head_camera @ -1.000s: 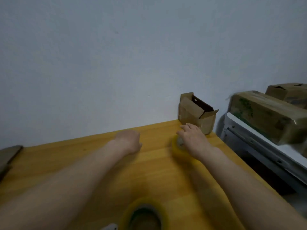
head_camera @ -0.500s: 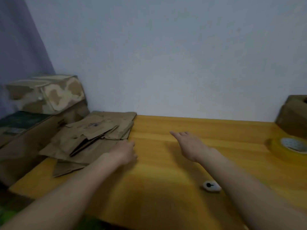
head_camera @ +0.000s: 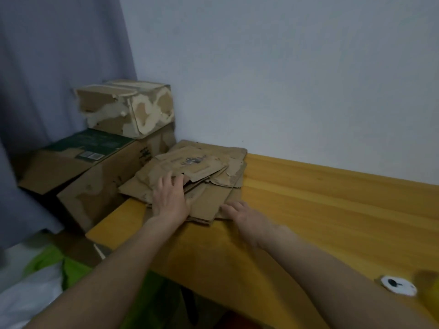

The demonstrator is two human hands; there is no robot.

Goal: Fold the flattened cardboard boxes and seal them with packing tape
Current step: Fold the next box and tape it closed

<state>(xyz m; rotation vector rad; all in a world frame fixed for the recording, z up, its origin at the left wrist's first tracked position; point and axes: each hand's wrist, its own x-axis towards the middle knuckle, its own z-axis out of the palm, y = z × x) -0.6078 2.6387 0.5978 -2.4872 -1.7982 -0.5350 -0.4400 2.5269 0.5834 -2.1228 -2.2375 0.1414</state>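
Head: left hand (head_camera: 169, 200) atop flat cardboard stack (head_camera: 204, 169).

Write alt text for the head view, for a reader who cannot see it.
A person's left hand rests flat on a stack of flattened cardboard boxes at the corner of a yellow wooden table, while the right hand touches the stack's near edge. Worn assembled boxes are stacked to the left.

Yellow wooden counter (head_camera: 320, 210) against the wall. At its far left corner, a stack of flattened boxes (head_camera: 209, 172), overhanging the left edge. Near the front right, a small white disc (head_camera: 399, 285).
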